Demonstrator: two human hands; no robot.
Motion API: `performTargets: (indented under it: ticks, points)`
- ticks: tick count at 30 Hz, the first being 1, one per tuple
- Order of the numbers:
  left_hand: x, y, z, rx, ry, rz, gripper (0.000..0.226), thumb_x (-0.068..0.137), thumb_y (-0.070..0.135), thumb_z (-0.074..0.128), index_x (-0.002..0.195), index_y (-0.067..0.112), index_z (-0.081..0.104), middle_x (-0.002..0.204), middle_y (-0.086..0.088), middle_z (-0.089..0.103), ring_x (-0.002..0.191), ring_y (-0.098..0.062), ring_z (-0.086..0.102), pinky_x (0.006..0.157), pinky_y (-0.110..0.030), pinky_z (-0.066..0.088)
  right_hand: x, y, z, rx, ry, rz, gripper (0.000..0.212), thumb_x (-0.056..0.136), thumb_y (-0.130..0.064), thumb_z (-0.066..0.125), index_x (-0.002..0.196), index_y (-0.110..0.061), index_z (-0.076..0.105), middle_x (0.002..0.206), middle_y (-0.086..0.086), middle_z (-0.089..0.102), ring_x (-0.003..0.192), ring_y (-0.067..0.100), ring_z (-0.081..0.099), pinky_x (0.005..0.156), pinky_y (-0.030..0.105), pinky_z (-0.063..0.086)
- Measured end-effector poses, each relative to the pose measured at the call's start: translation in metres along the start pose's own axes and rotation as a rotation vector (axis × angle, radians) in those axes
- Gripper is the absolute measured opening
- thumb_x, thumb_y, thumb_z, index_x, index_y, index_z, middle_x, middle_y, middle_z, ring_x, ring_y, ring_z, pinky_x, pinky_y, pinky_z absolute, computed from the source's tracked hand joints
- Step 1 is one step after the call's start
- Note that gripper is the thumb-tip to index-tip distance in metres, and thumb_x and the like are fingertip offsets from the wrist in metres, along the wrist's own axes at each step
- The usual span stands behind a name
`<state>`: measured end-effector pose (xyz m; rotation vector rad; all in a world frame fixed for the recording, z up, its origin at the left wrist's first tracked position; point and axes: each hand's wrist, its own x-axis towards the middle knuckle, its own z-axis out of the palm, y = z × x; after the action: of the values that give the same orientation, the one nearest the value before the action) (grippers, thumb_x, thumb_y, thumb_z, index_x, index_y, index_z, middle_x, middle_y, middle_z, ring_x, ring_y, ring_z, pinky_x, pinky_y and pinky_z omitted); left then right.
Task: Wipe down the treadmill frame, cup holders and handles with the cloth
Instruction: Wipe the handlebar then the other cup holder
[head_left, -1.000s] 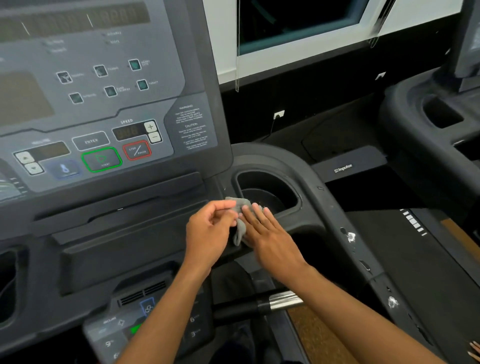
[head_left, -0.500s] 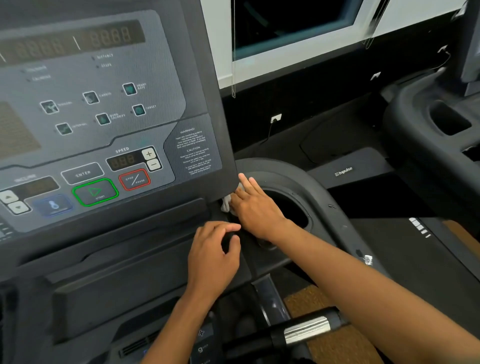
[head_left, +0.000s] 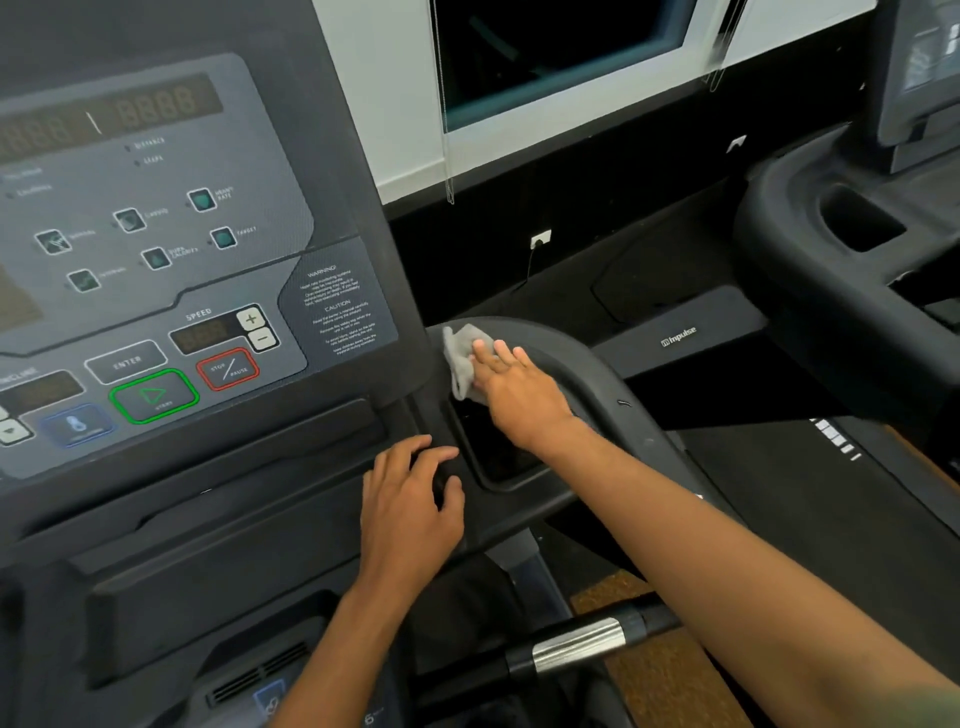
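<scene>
A small grey cloth lies on the dark treadmill frame at the far left rim of the right cup holder. My right hand presses flat on the cloth with fingers stretched out, reaching across the cup holder. My left hand rests palm down on the console ledge just left of the cup holder, fingers spread, holding nothing. A black handle with a silver sensor band runs below my arms.
The console panel with display and buttons rises at the left. A second treadmill stands at the right. The black belt deck lies below right, with a brown mat beside it. A wall and window are behind.
Both hands held the cloth together near the cup holder's front. The right hand then carried it up to the far left rim, and the left hand let go and settled on the console ledge.
</scene>
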<state>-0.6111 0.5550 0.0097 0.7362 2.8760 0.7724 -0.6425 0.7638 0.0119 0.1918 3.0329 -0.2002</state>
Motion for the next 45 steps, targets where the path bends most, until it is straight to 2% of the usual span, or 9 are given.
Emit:
performTargets:
  ticks: [8,17,23,29,34,36,39,42,45]
  points:
    - [-0.006,0.023,0.001,-0.031,0.029,-0.047,0.035,0.094,0.025,0.070,0.129,0.026,0.070,0.142,0.003,0.058,0.133,-0.018,0.051,0.113,-0.037,0.031,-0.077,0.051,-0.002,-0.203,-0.046,0.140,0.060,0.108,-0.013,0.033,0.161,-0.002,0.007,0.170,0.018,0.003,0.157,0.033,0.003,0.127,0.043,0.004]
    - [-0.020,0.045,0.004,-0.051,0.041,-0.088,0.037,0.095,0.027,0.068,0.132,0.027,0.068,0.143,0.003,0.058,0.137,-0.017,0.049,0.115,-0.039,0.029,-0.182,0.051,0.020,-0.280,-0.034,0.096,0.061,0.108,-0.019,0.026,0.158,0.004,0.000,0.168,0.024,-0.001,0.156,0.037,-0.002,0.125,0.047,-0.005]
    - [-0.031,0.040,0.001,-0.092,0.084,-0.140,0.035,0.094,0.027,0.068,0.129,0.029,0.068,0.142,0.005,0.059,0.136,-0.017,0.051,0.116,-0.043,0.030,-0.170,0.047,0.026,-0.238,-0.039,0.080,0.062,0.108,-0.016,0.027,0.159,0.002,-0.003,0.168,0.021,0.002,0.157,0.035,-0.002,0.127,0.047,0.000]
    - [-0.041,0.022,-0.008,-0.101,0.110,-0.178,0.034,0.094,0.023,0.070,0.127,0.026,0.070,0.136,0.005,0.064,0.133,-0.017,0.053,0.111,-0.037,0.031,-0.124,0.048,0.026,-0.163,-0.023,0.106,0.060,0.107,-0.018,0.034,0.160,-0.001,0.011,0.167,0.021,0.016,0.156,0.035,0.010,0.127,0.045,0.007]
    - [-0.046,0.007,-0.007,-0.135,0.140,-0.163,0.032,0.091,0.020,0.072,0.123,0.023,0.072,0.130,0.003,0.067,0.126,-0.021,0.060,0.108,-0.044,0.043,-0.145,0.009,0.054,-0.102,0.219,-0.148,0.058,0.087,-0.011,0.036,0.139,0.004,0.056,0.141,0.024,0.059,0.135,0.041,0.053,0.109,0.053,0.045]
    - [-0.047,0.005,-0.008,-0.147,0.148,-0.160,0.032,0.092,0.020,0.073,0.124,0.023,0.072,0.130,0.004,0.067,0.126,-0.019,0.060,0.109,-0.044,0.043,-0.143,-0.016,0.062,-0.055,0.224,-0.208,0.056,0.086,-0.010,0.053,0.140,0.003,0.055,0.142,0.021,0.059,0.136,0.039,0.052,0.112,0.052,0.043]
    - [-0.043,0.002,-0.011,-0.154,0.139,-0.146,0.032,0.093,0.022,0.072,0.125,0.025,0.071,0.132,0.006,0.066,0.128,-0.015,0.058,0.111,-0.042,0.042,-0.123,-0.043,0.063,-0.017,0.225,-0.159,0.063,0.083,-0.015,0.080,0.139,0.002,0.056,0.132,0.020,0.065,0.129,0.035,0.059,0.114,0.048,0.042]
    - [-0.038,0.000,-0.013,-0.176,0.115,-0.139,0.031,0.094,0.023,0.070,0.125,0.026,0.070,0.132,0.009,0.065,0.129,-0.013,0.056,0.109,-0.031,0.034,-0.109,-0.046,0.062,0.028,0.227,-0.111,0.063,0.079,-0.017,0.085,0.134,0.002,0.061,0.118,0.017,0.072,0.114,0.029,0.068,0.110,0.044,0.047]
    - [-0.032,0.001,-0.014,-0.190,0.083,-0.137,0.030,0.096,0.025,0.068,0.126,0.028,0.069,0.133,0.012,0.063,0.130,-0.011,0.054,0.108,-0.027,0.028,-0.116,-0.030,0.058,0.061,0.269,-0.192,0.053,0.083,-0.016,0.081,0.133,-0.005,0.064,0.121,0.011,0.072,0.114,0.025,0.067,0.111,0.040,0.046]
